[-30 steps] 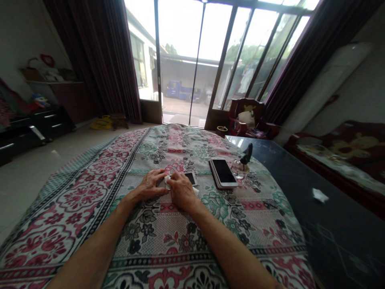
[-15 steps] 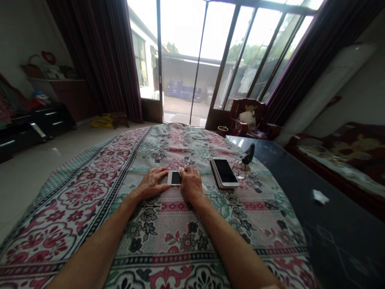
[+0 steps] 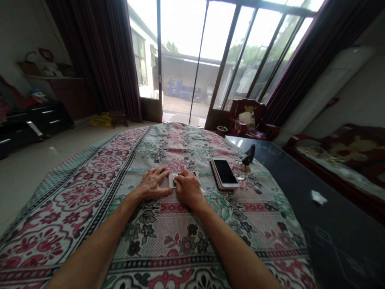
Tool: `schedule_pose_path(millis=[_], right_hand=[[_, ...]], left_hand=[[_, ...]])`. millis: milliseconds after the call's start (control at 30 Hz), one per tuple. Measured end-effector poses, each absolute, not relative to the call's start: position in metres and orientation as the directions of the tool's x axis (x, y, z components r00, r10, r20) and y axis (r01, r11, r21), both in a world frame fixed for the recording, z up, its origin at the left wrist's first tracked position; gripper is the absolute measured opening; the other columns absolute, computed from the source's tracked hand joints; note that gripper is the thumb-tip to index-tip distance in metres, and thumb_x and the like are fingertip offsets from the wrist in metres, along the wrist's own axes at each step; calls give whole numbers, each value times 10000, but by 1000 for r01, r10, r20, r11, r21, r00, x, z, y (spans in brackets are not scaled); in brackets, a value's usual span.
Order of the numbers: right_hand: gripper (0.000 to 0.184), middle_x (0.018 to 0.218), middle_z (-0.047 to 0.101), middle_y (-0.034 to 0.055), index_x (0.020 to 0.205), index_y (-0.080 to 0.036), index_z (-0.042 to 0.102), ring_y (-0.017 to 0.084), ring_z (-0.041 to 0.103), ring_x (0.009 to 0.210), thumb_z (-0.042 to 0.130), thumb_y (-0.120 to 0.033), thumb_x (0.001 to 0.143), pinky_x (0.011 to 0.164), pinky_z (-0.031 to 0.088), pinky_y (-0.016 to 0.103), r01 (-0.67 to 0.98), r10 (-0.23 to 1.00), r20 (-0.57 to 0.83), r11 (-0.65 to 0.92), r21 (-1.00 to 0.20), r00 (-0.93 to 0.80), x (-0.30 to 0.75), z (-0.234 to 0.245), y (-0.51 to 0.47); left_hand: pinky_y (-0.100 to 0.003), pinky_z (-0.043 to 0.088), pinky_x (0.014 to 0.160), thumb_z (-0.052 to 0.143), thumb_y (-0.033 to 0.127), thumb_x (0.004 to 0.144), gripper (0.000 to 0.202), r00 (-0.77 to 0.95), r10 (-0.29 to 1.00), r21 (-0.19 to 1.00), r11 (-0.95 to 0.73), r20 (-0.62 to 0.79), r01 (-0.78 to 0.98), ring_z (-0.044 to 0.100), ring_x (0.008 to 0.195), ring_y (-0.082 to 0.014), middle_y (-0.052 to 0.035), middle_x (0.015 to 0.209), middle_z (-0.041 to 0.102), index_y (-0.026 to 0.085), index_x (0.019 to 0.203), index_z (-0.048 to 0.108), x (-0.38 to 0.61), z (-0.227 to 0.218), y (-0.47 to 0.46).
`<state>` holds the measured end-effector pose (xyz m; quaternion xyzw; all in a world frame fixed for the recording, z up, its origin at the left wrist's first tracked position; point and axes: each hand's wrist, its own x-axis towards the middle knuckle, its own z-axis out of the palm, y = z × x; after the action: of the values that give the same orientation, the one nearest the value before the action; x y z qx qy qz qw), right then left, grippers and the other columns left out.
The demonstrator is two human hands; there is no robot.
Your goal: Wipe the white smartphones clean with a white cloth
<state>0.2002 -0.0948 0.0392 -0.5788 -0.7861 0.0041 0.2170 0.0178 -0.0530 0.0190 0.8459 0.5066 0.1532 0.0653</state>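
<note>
A: We're looking down from the head camera across a room with dark red curtains [image 3: 120,52] around a glass door [image 3: 183,60], and a floral cloth [image 3: 90,192] is spreading over the surface before us. Where are we finding the small white smartphone [image 3: 184,175]?

B: We're seeing it lying on the cloth between both hands, mostly covered. The left hand [image 3: 153,184] is reaching in with its fingers [image 3: 161,175] against the phone's edge, though we can't tell whether they're gripping. The right hand [image 3: 188,188] is curling its fingers [image 3: 181,180] down onto the phone's face.

A: How are we doing this well?

B: We're keeping both hands low and the pressure even, which is holding the phone flat on the soft cloth.

A: And what are we missing?

B: We're losing most of its face behind the fingers, and we can't make out the white scrap [image 3: 202,190] beside the right hand. A larger smartphone [image 3: 224,173] is lying nearby, untouched.
</note>
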Motion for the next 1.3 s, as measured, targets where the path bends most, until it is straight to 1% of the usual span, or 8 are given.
schedule_pose_path(millis=[200, 367, 500, 600, 800, 900, 1167, 1300], right_hand=[[211, 1009, 607, 48, 944, -237, 706, 183, 524, 953, 516, -210, 857, 861, 373, 278, 922, 916, 335, 309, -232, -222, 203, 42, -94], [222, 996, 616, 59, 940, -233, 711, 193, 535, 922, 512, -195, 850, 813, 376, 280, 969, 953, 300, 116, -219, -47, 228, 51, -87], [225, 1008, 613, 68, 953, -229, 703, 203, 530, 929, 514, -184, 840, 801, 370, 285, 974, 958, 285, 59, -219, 6, 237, 54, -86], [232, 1031, 602, 82, 993, -217, 684, 207, 519, 938, 495, -193, 860, 815, 367, 298, 972, 956, 290, 112, -206, -49, 226, 52, -92], [240, 1099, 586, 71, 1033, -235, 667, 206, 499, 952, 482, -205, 883, 820, 379, 310, 899, 901, 270, 394, -188, -339, 187, 47, -105], [254, 1082, 592, 66, 1036, -250, 681, 201, 504, 946, 468, -229, 899, 830, 379, 313, 881, 887, 288, 426, -206, -362, 183, 46, -104], [253, 966, 630, 85, 865, -205, 734, 196, 551, 898, 481, -205, 879, 810, 386, 291, 967, 963, 271, 74, -245, -5, 231, 52, -84], [236, 1010, 613, 88, 951, -209, 705, 207, 531, 937, 485, -183, 872, 825, 381, 301, 972, 959, 281, 97, -213, -34, 228, 54, -89]], left_hand=[[-488, 327, 1043, 670, 528, 716, 621, 438, 874, 271, -482, 208, 833, 376, 1291, -345, -69, 1413, 485, 263, 1270, 581, 24, 18, -51], [-481, 320, 1060, 688, 513, 712, 599, 452, 861, 296, -506, 234, 810, 357, 1310, -346, -54, 1404, 484, 271, 1251, 587, 18, 16, -45], [-451, 323, 1075, 692, 518, 713, 599, 475, 834, 302, -547, 282, 781, 392, 1286, -326, -85, 1370, 496, 228, 1229, 601, 13, 16, -41], [-440, 305, 1096, 694, 528, 712, 592, 468, 825, 309, -557, 317, 771, 413, 1273, -313, -92, 1354, 505, 220, 1210, 612, 11, 15, -38], [-482, 296, 1101, 673, 536, 729, 616, 469, 827, 344, -557, 311, 756, 374, 1312, -340, -112, 1386, 487, 209, 1245, 591, 5, 3, -34], [-486, 287, 1106, 641, 514, 769, 589, 491, 826, 346, -563, 278, 751, 332, 1349, -325, -95, 1415, 464, 246, 1287, 555, 1, -2, -32], [-494, 271, 1108, 643, 511, 763, 625, 508, 829, 348, -560, 234, 752, 316, 1355, -343, -112, 1414, 460, 221, 1306, 535, 1, 5, -32], [-505, 278, 1101, 659, 510, 750, 635, 507, 828, 358, -560, 238, 747, 331, 1340, -342, -118, 1407, 463, 211, 1297, 542, 2, 5, -32]])
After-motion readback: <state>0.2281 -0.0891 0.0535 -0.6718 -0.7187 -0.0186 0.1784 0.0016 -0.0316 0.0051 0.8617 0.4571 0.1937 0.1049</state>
